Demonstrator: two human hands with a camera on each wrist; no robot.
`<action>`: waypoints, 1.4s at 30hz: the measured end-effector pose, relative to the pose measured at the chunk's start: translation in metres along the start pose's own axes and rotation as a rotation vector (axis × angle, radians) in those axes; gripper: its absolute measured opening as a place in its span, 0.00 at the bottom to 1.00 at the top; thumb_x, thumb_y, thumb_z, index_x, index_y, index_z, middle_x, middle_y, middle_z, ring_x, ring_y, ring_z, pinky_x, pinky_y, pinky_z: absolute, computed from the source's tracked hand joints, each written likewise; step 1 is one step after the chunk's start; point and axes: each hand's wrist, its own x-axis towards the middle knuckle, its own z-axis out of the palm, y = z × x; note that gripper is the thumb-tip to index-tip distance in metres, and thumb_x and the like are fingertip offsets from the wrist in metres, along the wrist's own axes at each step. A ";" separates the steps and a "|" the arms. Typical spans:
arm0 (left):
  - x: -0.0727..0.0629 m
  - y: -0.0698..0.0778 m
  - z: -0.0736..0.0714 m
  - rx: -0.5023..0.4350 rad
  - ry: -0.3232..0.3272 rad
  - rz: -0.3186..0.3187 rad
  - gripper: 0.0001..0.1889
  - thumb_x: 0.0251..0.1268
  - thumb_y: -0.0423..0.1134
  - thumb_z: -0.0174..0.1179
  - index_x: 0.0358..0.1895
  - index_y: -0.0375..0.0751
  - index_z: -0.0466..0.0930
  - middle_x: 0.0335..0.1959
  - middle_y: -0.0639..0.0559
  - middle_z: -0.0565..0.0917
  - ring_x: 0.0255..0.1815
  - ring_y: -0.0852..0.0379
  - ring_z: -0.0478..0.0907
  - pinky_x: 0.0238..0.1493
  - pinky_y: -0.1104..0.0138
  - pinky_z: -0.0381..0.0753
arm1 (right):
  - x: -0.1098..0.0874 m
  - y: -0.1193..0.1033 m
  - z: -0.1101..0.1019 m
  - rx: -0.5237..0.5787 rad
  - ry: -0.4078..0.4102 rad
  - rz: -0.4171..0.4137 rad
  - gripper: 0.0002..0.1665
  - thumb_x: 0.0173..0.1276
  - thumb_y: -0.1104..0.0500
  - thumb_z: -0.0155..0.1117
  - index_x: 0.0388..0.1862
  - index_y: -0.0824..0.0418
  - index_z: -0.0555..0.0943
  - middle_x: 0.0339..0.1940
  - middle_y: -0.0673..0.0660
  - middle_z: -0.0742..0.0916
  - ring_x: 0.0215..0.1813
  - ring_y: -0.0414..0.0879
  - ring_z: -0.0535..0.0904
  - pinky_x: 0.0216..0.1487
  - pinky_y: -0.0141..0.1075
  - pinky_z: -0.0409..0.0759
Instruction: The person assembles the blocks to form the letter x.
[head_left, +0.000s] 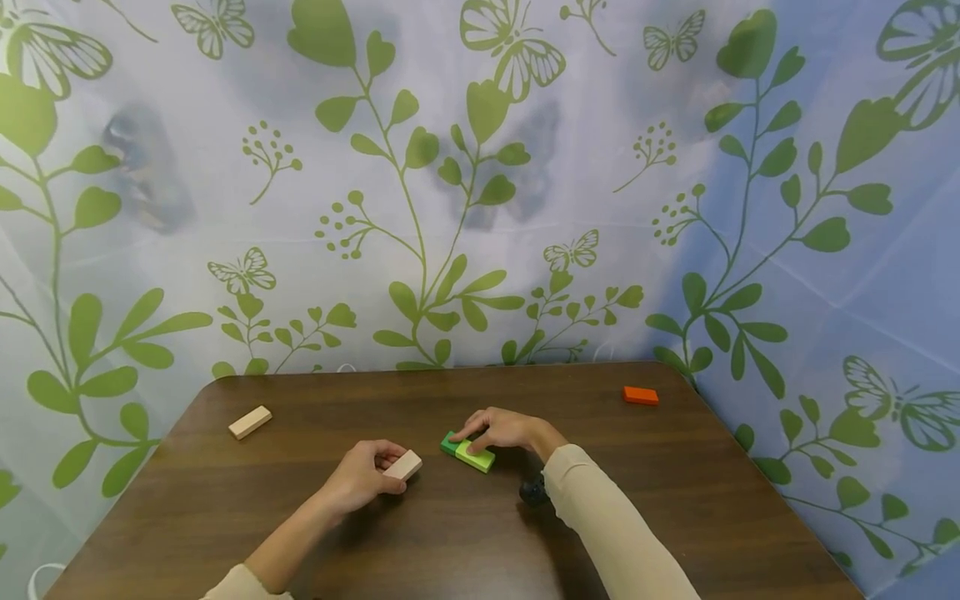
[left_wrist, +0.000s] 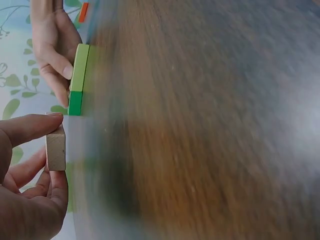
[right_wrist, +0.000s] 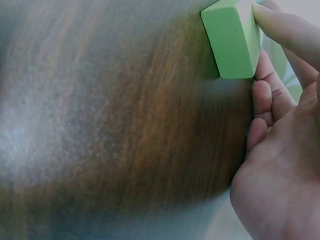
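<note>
A plain wooden block point(head_left: 403, 465) sits between the thumb and fingers of my left hand point(head_left: 358, 479), held a little above the table. In the left wrist view the end of this wooden block point(left_wrist: 56, 150) faces the camera. Right of it, a dark green block point(head_left: 450, 443) and a lime green block point(head_left: 476, 456) lie end to end on the table, touching. My right hand point(head_left: 506, 429) reaches over them from the far side. Its thumb rests on the lime block and its forefinger touches the dark green one. The remaining fingers are loosely bent beside the blocks.
Another plain wooden block point(head_left: 250, 422) lies at the left of the brown table point(head_left: 420, 542). An orange-red block point(head_left: 641, 396) lies near the far right corner. Behind the table's far edge hangs a leaf-and-butterfly curtain point(head_left: 570, 317).
</note>
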 end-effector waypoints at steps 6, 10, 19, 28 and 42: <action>0.007 0.003 0.011 0.025 0.017 -0.008 0.23 0.46 0.22 0.76 0.50 0.29 0.84 0.39 0.47 0.82 0.40 0.50 0.77 0.42 0.59 0.76 | 0.002 0.000 0.000 0.001 -0.003 -0.005 0.19 0.69 0.56 0.75 0.59 0.45 0.89 0.67 0.51 0.78 0.71 0.55 0.69 0.69 0.55 0.67; 0.013 0.003 0.022 0.058 0.017 0.019 0.23 0.45 0.22 0.77 0.48 0.30 0.85 0.38 0.48 0.83 0.40 0.51 0.77 0.42 0.59 0.76 | 0.002 0.002 0.000 -0.001 -0.007 -0.001 0.18 0.70 0.56 0.73 0.58 0.44 0.89 0.69 0.51 0.78 0.73 0.56 0.67 0.70 0.55 0.66; 0.024 0.001 0.041 0.118 0.007 0.035 0.22 0.43 0.23 0.79 0.46 0.30 0.85 0.36 0.49 0.84 0.37 0.54 0.78 0.40 0.60 0.76 | 0.000 0.002 0.000 0.014 -0.007 -0.005 0.19 0.71 0.56 0.73 0.59 0.44 0.89 0.70 0.52 0.78 0.75 0.57 0.66 0.71 0.56 0.64; 0.031 0.006 0.048 0.153 0.030 0.025 0.25 0.41 0.23 0.80 0.49 0.30 0.84 0.37 0.48 0.82 0.38 0.52 0.76 0.41 0.58 0.77 | 0.000 0.003 0.002 0.033 -0.004 -0.003 0.19 0.71 0.56 0.73 0.60 0.45 0.89 0.69 0.53 0.79 0.74 0.58 0.67 0.71 0.57 0.65; 0.038 0.009 0.055 0.176 0.021 0.052 0.25 0.44 0.26 0.79 0.51 0.32 0.87 0.36 0.48 0.83 0.36 0.52 0.76 0.37 0.59 0.74 | -0.003 0.004 0.005 0.045 0.026 -0.001 0.18 0.71 0.55 0.72 0.58 0.39 0.89 0.66 0.49 0.81 0.72 0.56 0.70 0.70 0.57 0.67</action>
